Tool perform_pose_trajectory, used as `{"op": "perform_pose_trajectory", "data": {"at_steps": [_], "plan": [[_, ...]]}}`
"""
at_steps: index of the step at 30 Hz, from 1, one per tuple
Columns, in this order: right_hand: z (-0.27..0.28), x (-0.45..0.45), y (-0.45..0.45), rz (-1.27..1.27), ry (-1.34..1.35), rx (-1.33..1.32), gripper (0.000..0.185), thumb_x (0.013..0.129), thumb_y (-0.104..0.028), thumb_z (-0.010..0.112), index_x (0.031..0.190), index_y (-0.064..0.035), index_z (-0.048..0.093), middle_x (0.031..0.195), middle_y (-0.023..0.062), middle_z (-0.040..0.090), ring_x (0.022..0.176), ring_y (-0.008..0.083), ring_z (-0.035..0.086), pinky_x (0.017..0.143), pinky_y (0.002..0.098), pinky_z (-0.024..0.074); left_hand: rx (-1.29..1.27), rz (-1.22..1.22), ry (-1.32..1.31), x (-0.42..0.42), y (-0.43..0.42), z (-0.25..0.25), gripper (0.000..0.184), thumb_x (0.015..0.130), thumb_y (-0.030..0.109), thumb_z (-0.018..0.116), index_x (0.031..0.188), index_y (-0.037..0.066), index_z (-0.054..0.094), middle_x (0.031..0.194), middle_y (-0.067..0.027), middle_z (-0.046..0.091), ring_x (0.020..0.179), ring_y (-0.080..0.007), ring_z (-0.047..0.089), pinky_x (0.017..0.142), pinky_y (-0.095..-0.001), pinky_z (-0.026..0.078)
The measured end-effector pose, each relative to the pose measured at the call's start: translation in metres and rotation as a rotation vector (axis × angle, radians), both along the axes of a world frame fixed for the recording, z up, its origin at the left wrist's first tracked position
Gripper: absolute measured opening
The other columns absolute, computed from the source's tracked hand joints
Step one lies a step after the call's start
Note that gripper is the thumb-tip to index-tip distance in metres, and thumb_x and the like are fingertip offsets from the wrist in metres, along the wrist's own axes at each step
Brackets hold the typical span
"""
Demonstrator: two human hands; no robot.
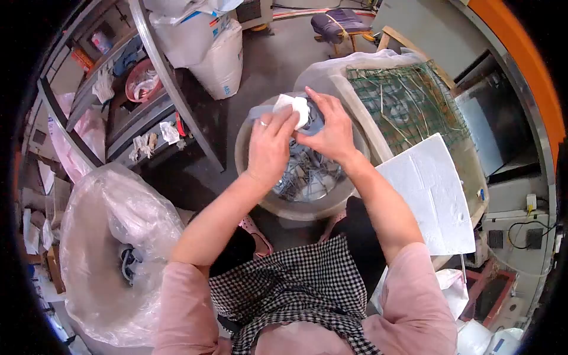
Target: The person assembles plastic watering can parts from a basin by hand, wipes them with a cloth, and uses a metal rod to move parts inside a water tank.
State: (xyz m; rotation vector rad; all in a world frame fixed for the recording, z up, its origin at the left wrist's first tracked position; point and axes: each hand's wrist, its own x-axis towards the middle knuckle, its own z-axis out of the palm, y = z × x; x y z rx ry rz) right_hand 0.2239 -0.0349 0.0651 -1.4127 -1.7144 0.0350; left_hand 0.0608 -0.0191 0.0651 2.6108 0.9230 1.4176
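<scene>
My left hand (271, 142) has its fingers closed on a wad of white cloth or paper (300, 109), pressing it against a grey plastic part (315, 121). My right hand (332, 129) grips that part from the right, thumb below and fingers around the far side. A flat grey end of the part sticks out to the left beyond the wad; its full shape is hidden by my hands. Directly beneath is a round tub (284, 210), with several thin grey pieces (307, 177) lying inside it.
At left stands a plastic-lined bin (89, 236) with a dark grey part at its bottom. A white board (429, 198) leans against a container with green netting (408, 100) at right. A metal rack (171, 77) and white sacks (207, 53) are further back.
</scene>
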Motion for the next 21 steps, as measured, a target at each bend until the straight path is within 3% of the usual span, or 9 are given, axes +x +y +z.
{"op": "perform_pose_trajectory", "data": {"at_steps": [4,8,10,12,13,15,18,21], "plan": [[-0.001,0.002,-0.005,-0.029,-0.024,0.089,0.081,0.053,-0.021,0.079,0.128,-0.0121,0.051,0.111,0.0126,0.056,0.103,0.0295,0.054,0.087,0.039,0.0458,-0.021,0.018,-0.107,0.015,-0.007,-0.007,0.037,0.067,-0.008,0.058,0.103,-0.003,0.06,0.109,-0.0165,0.06,0.091,-0.0333,0.056,0.081,-0.0415,0.046],[-0.004,0.007,-0.003,-0.1,-0.019,0.14,0.083,0.053,-0.026,0.08,0.129,-0.0129,0.049,0.111,0.0123,0.055,0.102,0.0307,0.053,0.088,0.0397,0.0448,0.005,0.019,-0.106,0.017,-0.014,-0.002,0.038,0.065,-0.01,0.058,0.102,-0.003,0.06,0.106,-0.0162,0.061,0.091,-0.0346,0.056,0.08,-0.0416,0.047],[0.002,0.01,-0.002,-0.125,-0.02,0.141,0.085,0.055,-0.03,0.081,0.131,-0.0138,0.048,0.112,0.0124,0.054,0.103,0.0318,0.053,0.088,0.0408,0.0444,-0.121,-0.073,-0.068,0.009,-0.025,-0.002,0.033,0.07,-0.01,0.057,0.101,-0.002,0.061,0.1,-0.0163,0.061,0.089,-0.0334,0.058,0.08,-0.0363,0.048],[0.014,0.013,-0.006,-0.077,0.029,0.14,0.085,0.055,-0.03,0.082,0.131,-0.0135,0.048,0.113,0.0128,0.053,0.104,0.0318,0.052,0.089,0.041,0.0443,-0.477,-0.065,-0.365,-0.006,-0.03,0.008,0.019,0.081,-0.006,0.056,0.099,-0.002,0.063,0.096,-0.0103,0.064,0.085,-0.019,0.061,0.078,-0.0296,0.048],[0.018,0.015,-0.008,-0.029,0.084,0.131,0.085,0.055,-0.03,0.082,0.131,-0.0132,0.048,0.114,0.0132,0.053,0.106,0.0319,0.052,0.09,0.0411,0.0442,-0.533,-0.055,-0.633,-0.012,-0.031,0.016,0.015,0.086,-0.002,0.054,0.099,-0.002,0.062,0.095,-0.0054,0.063,0.088,-0.0124,0.058,0.078,-0.0266,0.046],[0.018,0.016,-0.009,-0.003,0.12,0.115,0.085,0.056,-0.026,0.083,0.131,-0.008,0.048,0.113,0.0146,0.055,0.105,0.0285,0.054,0.094,0.0375,0.0415,-0.548,0.085,-0.883,-0.028,-0.026,0.024,0.016,0.091,0.007,0.054,0.103,-0.002,0.06,0.096,-0.0046,0.063,0.088,-0.0102,0.057,0.079,-0.025,0.046],[0.02,0.015,-0.007,0.049,0.156,0.142,0.087,0.055,-0.027,0.084,0.13,-0.006,0.047,0.113,0.0151,0.055,0.105,0.0284,0.054,0.093,0.0377,0.0422,-0.459,0.094,-0.88,-0.035,-0.031,0.037,0.018,0.093,0.01,0.053,0.105,-0.002,0.059,0.097,-0.0034,0.062,0.087,-0.0101,0.057,0.078,-0.0241,0.046],[0.019,0.012,-0.007,0.07,0.119,0.134,0.088,0.054,-0.027,0.084,0.13,-0.0046,0.046,0.113,0.0151,0.055,0.105,0.0279,0.055,0.092,0.0373,0.0427,-0.373,0.017,-0.748,-0.031,-0.035,0.039,0.018,0.093,0.005,0.051,0.108,-0.002,0.059,0.097,-0.0043,0.061,0.089,-0.0102,0.057,0.077,-0.0238,0.047]]}}
